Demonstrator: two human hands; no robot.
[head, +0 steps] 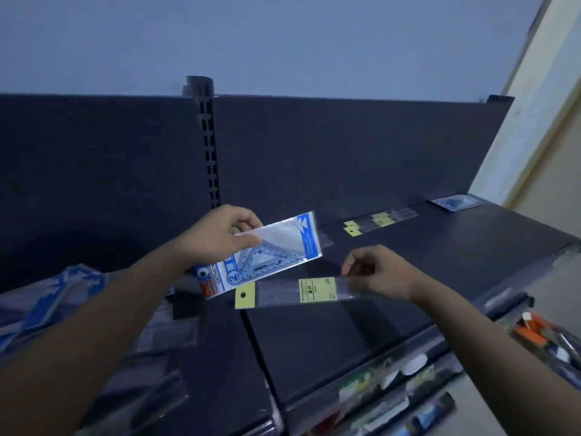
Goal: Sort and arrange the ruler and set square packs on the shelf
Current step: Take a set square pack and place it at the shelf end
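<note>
Dark shelving (440,256) backs both hands: the left hand (220,234) pinches a set square pack (276,247) by its upper edge, long axis rising rightward, header low-left. Below it a ruler pack (295,292) hangs nearly level, yellow tab pointing left, its clear end pinched by the right hand (374,272). Each should land flat on its like beyond that hand: laid rulers (377,220), then the far set square pack (456,202).
</note>
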